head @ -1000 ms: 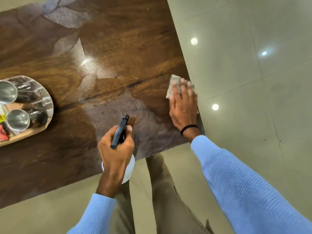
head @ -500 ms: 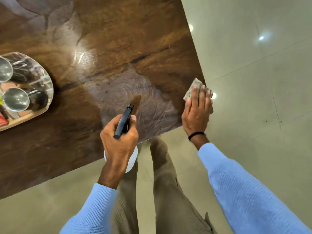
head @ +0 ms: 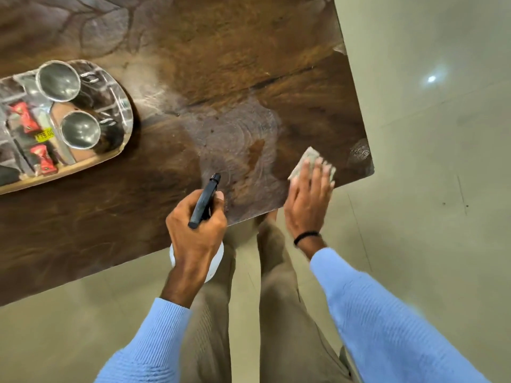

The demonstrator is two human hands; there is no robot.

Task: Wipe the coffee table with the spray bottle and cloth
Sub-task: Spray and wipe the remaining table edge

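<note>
**Fig.** Nearest the viewer, the left hand [head: 196,233] gripped the spray bottle [head: 205,199] over the near edge of the coffee table [head: 249,64]. Its fingers were curled round the neck. The bottle's white body hung just outside the edge, and the long axis of the black head pointed away and slightly right, toward a streaked damp patch [head: 237,139]. Just to the right, the right hand [head: 307,205] lay flat, straight fingers pressing the folded cloth [head: 308,158] onto the wood close to the near right corner. The patch lay just beyond and between the hands, left of the cloth, so the right hand was judged nearer for a leftward stroke. A small spotted mark [head: 359,152] sat at the corner, right of the cloth. Farther left, well apart from the patch, stood a tray [head: 83,163] with two metal cups [head: 58,81] and red packets [head: 22,117].
</note>
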